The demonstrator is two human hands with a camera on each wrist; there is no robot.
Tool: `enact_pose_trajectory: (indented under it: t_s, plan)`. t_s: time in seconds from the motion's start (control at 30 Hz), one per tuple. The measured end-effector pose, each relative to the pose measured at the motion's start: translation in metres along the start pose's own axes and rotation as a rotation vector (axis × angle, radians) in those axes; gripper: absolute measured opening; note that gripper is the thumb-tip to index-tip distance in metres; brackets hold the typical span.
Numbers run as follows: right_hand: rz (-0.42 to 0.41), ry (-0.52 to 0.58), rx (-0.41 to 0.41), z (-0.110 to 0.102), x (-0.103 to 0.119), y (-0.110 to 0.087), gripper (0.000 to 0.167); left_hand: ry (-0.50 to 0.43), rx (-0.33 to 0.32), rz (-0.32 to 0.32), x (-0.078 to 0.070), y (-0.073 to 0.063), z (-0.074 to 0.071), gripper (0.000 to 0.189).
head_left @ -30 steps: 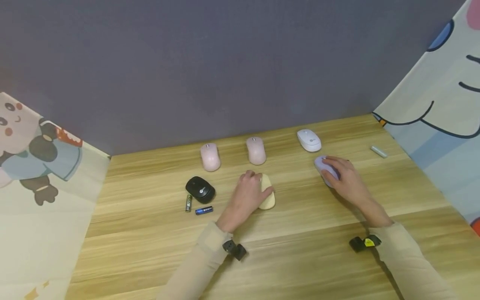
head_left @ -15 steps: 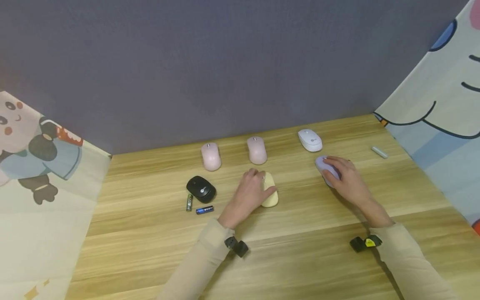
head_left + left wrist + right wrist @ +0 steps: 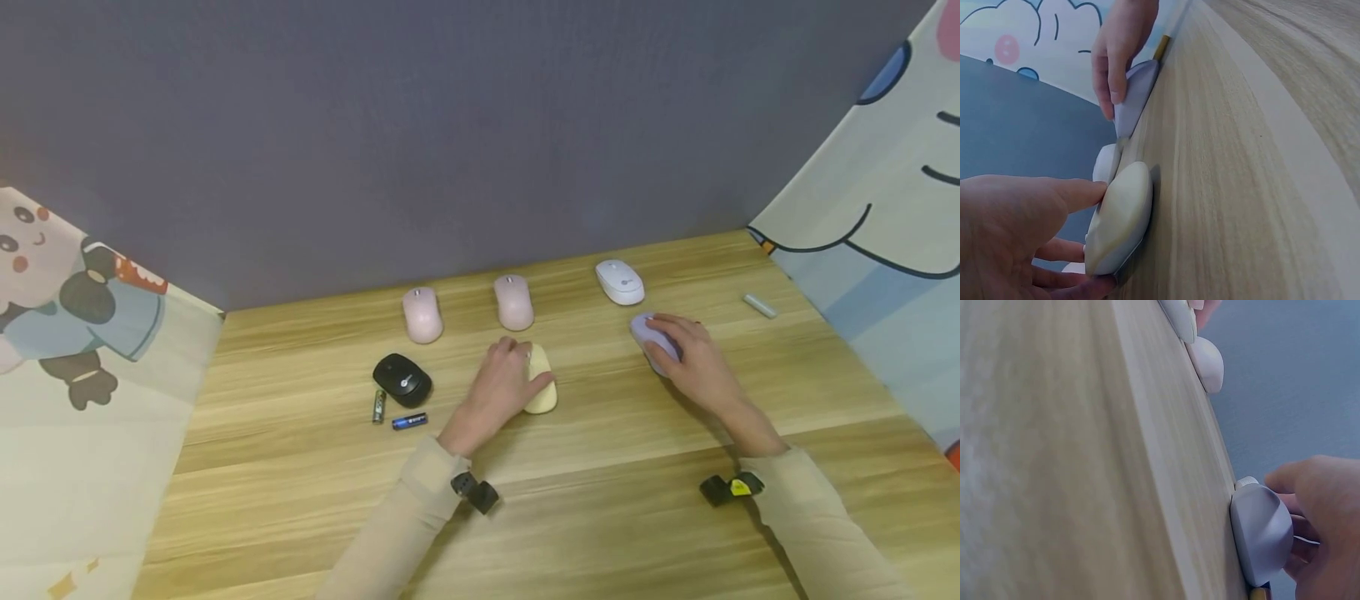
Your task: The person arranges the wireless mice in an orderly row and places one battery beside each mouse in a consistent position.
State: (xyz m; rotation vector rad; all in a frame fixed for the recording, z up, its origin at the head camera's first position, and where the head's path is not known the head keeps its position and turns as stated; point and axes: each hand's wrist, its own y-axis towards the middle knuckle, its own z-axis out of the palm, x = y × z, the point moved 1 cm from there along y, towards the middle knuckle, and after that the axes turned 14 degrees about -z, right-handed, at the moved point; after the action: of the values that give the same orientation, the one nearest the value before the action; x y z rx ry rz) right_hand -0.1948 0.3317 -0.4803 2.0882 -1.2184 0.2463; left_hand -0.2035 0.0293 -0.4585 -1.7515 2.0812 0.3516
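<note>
A plain grey wall fills the upper part of my head view, above a wood-grain table [image 3: 600,508]. Mid-frame on it lies the yellow mouse [image 3: 542,393], gripped by the left hand [image 3: 497,385], thumb on one long side and fingers curled on the other. Right of centre, the right hand [image 3: 701,367] holds the purple mouse [image 3: 647,331] in much the same way.

I'd expect both to be light and stiff — hard plastic shells, smooth enough to slip under dry fingertips, not especially fragile. The narrow flanks look the best place to pinch; the domed tops give less to hold.

Outward from there, the white mouse [image 3: 620,282] sits just above the purple one, leaving little room on that side. One pink mouse [image 3: 513,302] stands near the left fingertips, another pink mouse [image 3: 422,315] farther left. Below that are the black mouse [image 3: 402,380], a dark battery [image 3: 378,407] and a blue battery [image 3: 409,422]; a small grey cylinder [image 3: 760,305] lies at the right — well apart from everything.
</note>
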Motion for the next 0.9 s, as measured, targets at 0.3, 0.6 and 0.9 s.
enact_pose_trajectory:
  t_s: [0.3, 0.6, 0.9]
  plan:
    - [0.002, -0.002, 0.001, 0.0010, 0.0007, 0.0005, 0.037, -0.029, 0.020, -0.014, 0.0018, -0.0026, 0.0000, 0.066]
    - [0.003, -0.001, -0.004, 0.0008, -0.0006, -0.0005, 0.036, -0.009, 0.014, 0.009, 0.0037, -0.0028, 0.0003, 0.065]
    - [-0.008, -0.013, -0.010, 0.0013, -0.0006, -0.0001, 0.037, 0.001, 0.038, -0.002, 0.0054, -0.0024, -0.0003, 0.066]
